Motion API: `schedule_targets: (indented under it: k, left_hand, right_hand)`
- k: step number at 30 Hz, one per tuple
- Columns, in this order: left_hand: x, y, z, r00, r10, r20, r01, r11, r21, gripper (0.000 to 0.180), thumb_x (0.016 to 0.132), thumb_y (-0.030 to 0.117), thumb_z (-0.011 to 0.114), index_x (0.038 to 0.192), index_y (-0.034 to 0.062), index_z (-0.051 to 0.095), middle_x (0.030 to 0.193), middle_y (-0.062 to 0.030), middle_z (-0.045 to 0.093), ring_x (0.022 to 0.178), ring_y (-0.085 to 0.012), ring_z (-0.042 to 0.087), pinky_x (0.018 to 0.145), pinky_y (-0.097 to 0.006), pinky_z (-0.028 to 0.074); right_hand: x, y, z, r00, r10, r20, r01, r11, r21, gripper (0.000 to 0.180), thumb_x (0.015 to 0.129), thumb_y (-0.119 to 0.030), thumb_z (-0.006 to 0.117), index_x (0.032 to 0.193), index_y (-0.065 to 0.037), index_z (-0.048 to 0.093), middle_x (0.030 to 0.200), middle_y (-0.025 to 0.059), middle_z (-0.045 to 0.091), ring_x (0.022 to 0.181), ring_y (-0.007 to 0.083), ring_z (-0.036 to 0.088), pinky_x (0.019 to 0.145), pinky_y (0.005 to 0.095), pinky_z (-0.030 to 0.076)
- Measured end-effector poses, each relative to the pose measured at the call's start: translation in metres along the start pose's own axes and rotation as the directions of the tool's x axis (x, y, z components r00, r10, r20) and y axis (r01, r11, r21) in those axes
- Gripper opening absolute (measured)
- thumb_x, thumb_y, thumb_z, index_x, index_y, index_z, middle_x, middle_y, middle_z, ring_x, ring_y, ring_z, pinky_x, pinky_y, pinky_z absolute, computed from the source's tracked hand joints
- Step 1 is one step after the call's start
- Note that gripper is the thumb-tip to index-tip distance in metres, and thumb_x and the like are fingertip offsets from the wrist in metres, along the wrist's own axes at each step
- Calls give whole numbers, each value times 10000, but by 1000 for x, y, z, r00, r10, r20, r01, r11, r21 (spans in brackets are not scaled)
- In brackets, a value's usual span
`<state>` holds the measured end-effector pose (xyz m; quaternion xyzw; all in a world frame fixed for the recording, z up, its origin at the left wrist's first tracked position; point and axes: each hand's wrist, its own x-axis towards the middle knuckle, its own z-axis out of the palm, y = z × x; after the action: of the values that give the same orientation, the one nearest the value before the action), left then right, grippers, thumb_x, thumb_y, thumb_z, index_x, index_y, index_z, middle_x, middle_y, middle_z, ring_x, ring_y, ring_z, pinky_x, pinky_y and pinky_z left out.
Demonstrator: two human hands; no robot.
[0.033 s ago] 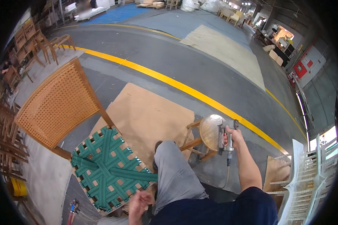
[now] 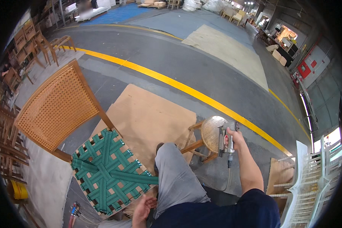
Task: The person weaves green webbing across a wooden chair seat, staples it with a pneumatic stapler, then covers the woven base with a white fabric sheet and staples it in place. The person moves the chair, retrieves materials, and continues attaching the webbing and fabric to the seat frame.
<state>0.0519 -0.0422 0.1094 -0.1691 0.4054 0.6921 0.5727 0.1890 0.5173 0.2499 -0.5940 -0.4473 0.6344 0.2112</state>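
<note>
My right hand grips a pneumatic staple gun by its handle, held over the edge of a small round stool. An air hose hangs from the gun's lower end. To my left stands a wooden chair with a woven cane back. Green webbing straps are interlaced across its seat frame. One strap runs diagonally over the others, its end reaching past the seat's right edge to my knee. My left hand, holding nothing, is beside the seat's near right corner with its fingers stretched out.
Brown cardboard lies on the floor beyond the chair. Stacked wooden chairs line the left side. White slatted frames stand at the lower right. Hose fittings lie by the chair's near left. A yellow floor line crosses ahead.
My left hand has shifted slightly to the right and its fingers have straightened. The staple gun in my right hand has moved slightly left. The chair looks unchanged.
</note>
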Motion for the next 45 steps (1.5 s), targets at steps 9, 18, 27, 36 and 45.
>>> schedule_targets:
  k: [9, 18, 27, 36, 45]
  left_hand:
    - [7, 26, 38, 973, 74, -218, -194, 771, -606, 730, 977, 445, 760, 1564, 181, 417, 1579, -171, 442, 1466, -475, 426, 1200, -721, 330]
    - [40, 3, 20, 854, 248, -457, -472, 739, -481, 473, 1001, 320, 756, 1390, 110, 589, 1419, -119, 623, 1176, -370, 684, 970, -588, 594]
    - [75, 30, -47, 793, 366, -488, -551, 773, -314, 431, 1011, 432, 722, 1292, 113, 651, 1255, -134, 703, 1116, -340, 712, 901, -576, 635]
    - [59, -10, -49, 720, 251, -647, -529, 802, -278, 604, 1028, 535, 664, 1400, 65, 581, 1418, -119, 583, 1191, -348, 641, 1032, -528, 514]
    - [36, -14, -31, 832, 415, -369, -448, 894, -5, 591, 1075, 571, 556, 1317, 37, 632, 1207, -97, 729, 1022, -298, 731, 906, -461, 599]
  right_hand:
    - [86, 31, 19, 954, 192, 231, -226, 965, 133, 343, 1049, -419, 663, 1185, -104, 681, 892, 84, 719, 636, 203, 654, 497, 345, 549]
    - [101, 30, 6, 894, -439, 84, 315, 485, -816, 472, 895, -220, 804, 1261, 56, 691, 1111, 149, 752, 1043, 290, 708, 956, 399, 538]
    - [78, 52, 94, 579, -656, 485, 809, 391, -438, 364, 985, -162, 729, 1273, 54, 679, 1124, 133, 741, 979, 236, 703, 909, 354, 551]
    - [-99, 272, 319, 360, 275, 891, 852, 293, -434, 603, 929, -549, 764, 1175, 2, 749, 1145, 208, 763, 1084, 309, 727, 938, 428, 564]
    - [-137, 268, 259, 65, 656, 752, 659, 538, -526, 487, 1059, -463, 654, 1091, 10, 767, 975, 74, 768, 900, 169, 699, 804, 378, 562]
